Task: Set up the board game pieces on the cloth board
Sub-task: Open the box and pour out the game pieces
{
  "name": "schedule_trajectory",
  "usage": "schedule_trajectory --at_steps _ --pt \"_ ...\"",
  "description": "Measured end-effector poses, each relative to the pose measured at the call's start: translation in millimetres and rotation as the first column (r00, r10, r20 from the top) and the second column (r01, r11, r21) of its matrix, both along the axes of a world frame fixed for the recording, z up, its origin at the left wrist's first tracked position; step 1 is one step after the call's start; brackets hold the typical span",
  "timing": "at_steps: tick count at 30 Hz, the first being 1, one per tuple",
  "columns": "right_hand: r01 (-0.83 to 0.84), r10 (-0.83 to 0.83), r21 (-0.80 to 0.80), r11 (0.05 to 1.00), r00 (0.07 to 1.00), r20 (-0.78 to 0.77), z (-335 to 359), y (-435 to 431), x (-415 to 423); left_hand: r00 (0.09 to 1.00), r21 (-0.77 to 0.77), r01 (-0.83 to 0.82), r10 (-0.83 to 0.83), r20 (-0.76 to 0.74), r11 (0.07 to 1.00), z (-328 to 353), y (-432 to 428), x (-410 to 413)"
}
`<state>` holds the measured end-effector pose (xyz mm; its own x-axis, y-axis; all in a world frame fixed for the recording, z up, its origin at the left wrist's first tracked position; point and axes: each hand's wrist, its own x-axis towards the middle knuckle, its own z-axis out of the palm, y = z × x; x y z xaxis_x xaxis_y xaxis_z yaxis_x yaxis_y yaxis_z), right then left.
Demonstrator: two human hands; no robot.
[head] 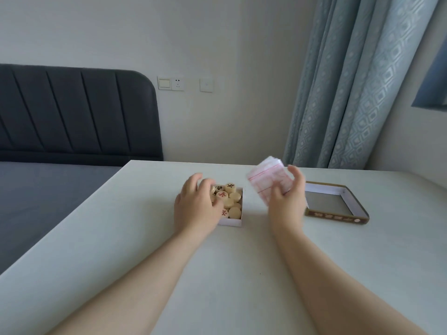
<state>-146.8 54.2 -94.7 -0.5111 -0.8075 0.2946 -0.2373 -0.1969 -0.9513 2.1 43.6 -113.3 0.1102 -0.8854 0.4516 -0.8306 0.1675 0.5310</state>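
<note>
A small white box (231, 223) stands on the white table (217, 274), filled with several round wooden game pieces (229, 198) marked in red or black. My left hand (196, 206) rests on the box's left side, its fingers curled over the edge and onto the pieces. Just right of the box and lifted above the table, my right hand (287, 201) holds the folded cloth board (268, 181), a white bundle with red lines, blurred by motion.
The box's lid (338, 215) lies open side up at the right, brown outside and white inside. A bed with a dark headboard (72, 112) sits to the left of the table. Blue curtains (350, 81) hang behind at the right.
</note>
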Motion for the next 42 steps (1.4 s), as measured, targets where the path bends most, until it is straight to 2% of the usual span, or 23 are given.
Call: schedule_trajectory --at_steps 3,5,7,10,14,17,20,22,25,27,29,31,32,34,37,39,42 --pt "0.180 -0.178 0.064 0.982 0.984 -0.027 1.3 -0.6 -31.5 0.996 0.069 0.017 -0.022 0.082 0.998 -3.9 1.2 -8.6" --pt "0.314 -0.278 0.129 0.941 0.931 -0.235 -1.9 0.4 -52.7 0.987 0.053 0.019 -0.027 0.161 0.998 -5.8 1.6 -15.3" --pt "0.423 -0.302 0.153 0.893 0.816 -0.493 -7.1 0.2 -67.9 0.977 0.043 -0.008 -0.002 0.213 0.999 -7.3 1.2 -16.8" --pt "0.471 -0.224 0.190 0.861 0.688 -0.690 -14.1 1.2 -79.3 0.971 0.047 -0.013 0.001 0.240 0.999 -9.2 0.5 -17.0" --pt "0.458 0.020 0.297 0.838 0.519 -0.855 -22.6 -0.6 -88.8 0.967 0.043 0.001 -0.012 0.255 0.999 -9.6 2.6 -17.7" --pt "0.496 0.057 0.338 0.800 0.497 -0.866 -25.9 -2.6 -94.7 0.951 0.065 -0.014 -0.007 0.309 0.998 -10.4 1.6 -18.0" --pt "0.531 0.058 0.375 0.760 0.519 -0.853 -23.3 -1.8 -94.8 0.950 0.082 -0.004 -0.022 0.311 0.997 -9.9 0.2 -19.0" --pt "0.504 0.045 0.360 0.785 0.533 -0.845 -19.9 0.3 -89.0 0.951 0.077 -0.005 -0.019 0.310 0.997 -10.4 -0.5 -19.3" --pt "0.380 0.023 0.283 0.881 0.563 -0.826 -15.0 3.5 -70.9 0.959 0.042 0.014 -0.026 0.283 0.999 -11.0 -1.7 -18.0" --pt "0.245 0.078 0.272 0.931 0.595 -0.800 -12.2 3.3 -52.1 0.982 -0.006 0.068 -0.066 0.175 0.998 -10.6 -1.6 -15.5" --pt "0.066 0.178 0.301 0.951 0.680 -0.711 -9.6 2.2 -28.4 0.994 -0.068 0.082 -0.087 -0.070 0.994 -7.4 -1.3 -11.5" --pt "-0.079 0.263 0.324 0.943 0.772 -0.579 -7.7 1.4 -5.1 0.947 -0.043 -0.006 -0.008 -0.322 0.999 -1.7 2.0 -2.0" --pt "-0.118 0.289 0.330 0.937 0.792 -0.538 -6.6 0.7 4.6 0.928 0.017 -0.066 0.068 -0.366 0.998 1.0 3.1 4.6" --pt "-0.159 0.330 0.350 0.923 0.795 -0.509 -5.8 -1.7 21.7 0.943 0.190 -0.171 0.216 -0.252 0.967 3.2 4.0 19.1" --pt "-0.183 0.376 0.396 0.900 0.786 -0.491 -5.8 -6.9 38.1 0.976 0.356 -0.189 0.214 -0.031 0.915 4.8 3.1 24.7" --pt "-0.191 0.405 0.429 0.883 0.772 -0.490 -6.1 -9.9 46.1 0.987 0.435 -0.149 0.161 0.009 0.888 6.1 -1.3 21.8" --pt "-0.188 0.426 0.457 0.870 0.753 -0.501 -6.8 -13.8 58.4 0.994 0.497 -0.089 0.110 -0.014 0.863 8.4 -7.8 25.3"
